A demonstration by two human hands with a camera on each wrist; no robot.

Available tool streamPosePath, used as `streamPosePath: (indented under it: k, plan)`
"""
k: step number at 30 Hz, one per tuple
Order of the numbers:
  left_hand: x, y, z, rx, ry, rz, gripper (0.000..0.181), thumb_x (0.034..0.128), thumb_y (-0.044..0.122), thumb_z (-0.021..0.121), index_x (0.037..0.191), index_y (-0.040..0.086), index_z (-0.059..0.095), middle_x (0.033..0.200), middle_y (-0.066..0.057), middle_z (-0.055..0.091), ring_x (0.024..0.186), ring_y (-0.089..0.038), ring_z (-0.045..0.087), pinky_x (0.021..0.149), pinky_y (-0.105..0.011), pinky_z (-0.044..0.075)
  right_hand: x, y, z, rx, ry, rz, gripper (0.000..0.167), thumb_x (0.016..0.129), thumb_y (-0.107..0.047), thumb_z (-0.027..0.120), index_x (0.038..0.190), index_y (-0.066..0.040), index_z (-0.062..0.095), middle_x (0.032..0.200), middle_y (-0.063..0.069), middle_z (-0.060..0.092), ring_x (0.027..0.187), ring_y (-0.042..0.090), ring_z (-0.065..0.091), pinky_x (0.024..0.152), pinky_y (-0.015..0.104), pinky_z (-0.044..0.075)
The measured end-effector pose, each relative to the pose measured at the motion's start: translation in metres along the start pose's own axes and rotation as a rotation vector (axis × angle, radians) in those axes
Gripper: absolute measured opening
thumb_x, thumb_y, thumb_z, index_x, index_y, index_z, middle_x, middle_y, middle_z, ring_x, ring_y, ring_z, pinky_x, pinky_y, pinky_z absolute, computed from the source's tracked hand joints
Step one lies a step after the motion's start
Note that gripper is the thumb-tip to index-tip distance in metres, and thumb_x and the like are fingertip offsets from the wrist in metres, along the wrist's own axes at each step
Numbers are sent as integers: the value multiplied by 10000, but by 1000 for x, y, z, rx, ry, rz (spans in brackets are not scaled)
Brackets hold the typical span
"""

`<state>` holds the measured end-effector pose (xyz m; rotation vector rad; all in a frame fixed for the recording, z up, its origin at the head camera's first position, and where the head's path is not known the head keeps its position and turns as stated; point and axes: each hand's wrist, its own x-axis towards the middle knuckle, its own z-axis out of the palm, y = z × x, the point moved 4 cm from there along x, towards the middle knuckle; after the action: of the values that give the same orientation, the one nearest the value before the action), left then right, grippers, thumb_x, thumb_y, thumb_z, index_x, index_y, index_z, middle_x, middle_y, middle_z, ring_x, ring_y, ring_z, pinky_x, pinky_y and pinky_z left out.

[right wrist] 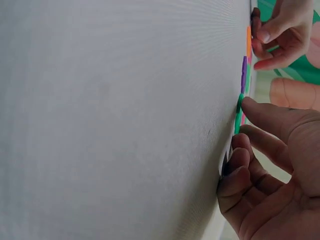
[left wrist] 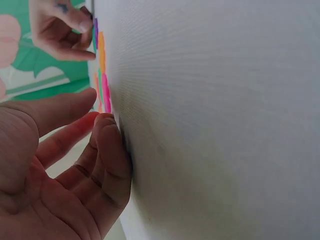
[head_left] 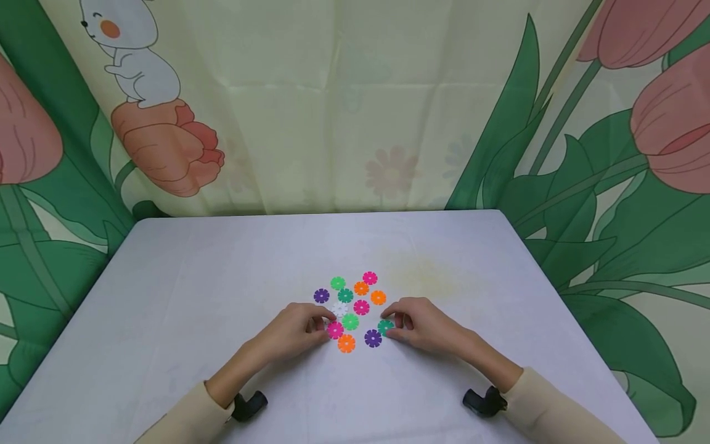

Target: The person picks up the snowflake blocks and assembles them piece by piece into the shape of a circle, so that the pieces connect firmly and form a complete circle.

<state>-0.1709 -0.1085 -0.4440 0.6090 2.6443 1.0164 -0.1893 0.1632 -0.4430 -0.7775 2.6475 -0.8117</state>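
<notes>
Several flower-shaped slotted plastic discs lie flat in a loose group on the white-covered table. My left hand (head_left: pixel 302 327) is at the group's left side, its thumb and loosely bent index finger on either side of a pink disc (head_left: pixel 335 330). In the left wrist view the thumb tip looks slightly apart from that pink disc (left wrist: pixel 106 95). At the right side, my right hand (head_left: pixel 421 324) pinches a teal disc (head_left: pixel 385 327) between thumb and index finger, low against the cloth. A purple disc (head_left: pixel 373 338) lies just beside it, and an orange disc (head_left: pixel 346 343) lies nearest me.
Farther back are green (head_left: pixel 338 283), purple (head_left: pixel 321 296), pink (head_left: pixel 370 278) and orange (head_left: pixel 378 298) discs, with a white one (head_left: pixel 339 309) partly hidden against the cloth. The white tablecloth (head_left: pixel 166 308) reaches a printed curtain (head_left: pixel 333 123) behind.
</notes>
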Motion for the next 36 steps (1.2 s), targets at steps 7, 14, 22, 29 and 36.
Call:
streamPosePath:
  k: [7, 14, 22, 29, 36]
  plan:
    - [3, 3, 4, 53, 8, 7, 311, 910, 148, 827, 1216, 112, 786, 850, 70, 667, 763, -99, 563, 652, -200, 487, -1, 0, -1, 23, -11, 12, 387, 891, -284, 865, 1237, -141, 768, 846, -83, 610, 742, 73, 543, 615, 184, 473]
    - [6, 5, 8, 90, 17, -12, 353, 886, 178, 862, 1225, 115, 787, 844, 71, 651, 774, -105, 557, 649, -206, 480, -2, 1, -1, 20, -12, 4, 378, 899, -280, 858, 1242, -145, 775, 850, -89, 607, 750, 65, 536, 620, 176, 470]
    - [6, 6, 9, 117, 38, -20, 336, 880, 174, 867, 1203, 111, 798, 827, 64, 648, 756, -104, 550, 636, -200, 473, -2, 4, 1, 33, -8, -7, 365, 898, -277, 859, 1233, -153, 784, 846, -88, 617, 741, 67, 539, 624, 176, 469]
    - [6, 6, 10, 118, 51, -17, 308, 874, 175, 872, 1170, 123, 802, 817, 66, 631, 758, -106, 543, 637, -202, 470, -2, 4, 2, 40, -11, -9, 377, 905, -268, 852, 1258, -155, 782, 838, -85, 615, 726, 58, 535, 618, 180, 466]
    - [6, 3, 11, 39, 72, -45, 268, 850, 136, 889, 1083, 130, 756, 838, 53, 627, 768, -124, 550, 632, -205, 489, -1, 2, 1, 52, 2, 26, 328, 889, -257, 866, 1198, -175, 792, 851, -79, 619, 764, 80, 553, 641, 184, 483]
